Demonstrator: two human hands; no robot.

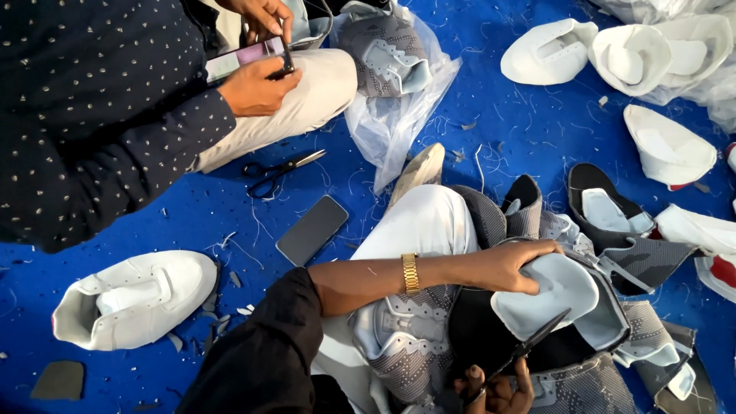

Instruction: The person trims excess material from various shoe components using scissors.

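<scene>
At the lower right of the frame, the left hand (515,264) grips the rim of a grey shoe upper (563,295) while the right hand (494,392) closes around black scissors (529,346) whose blades touch its pale lining.

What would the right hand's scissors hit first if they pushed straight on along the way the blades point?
The right hand aims its scissors up and rightward. They would likely first meet the pale lining of the shoe upper that the left hand holds; depth is uncertain.
</scene>
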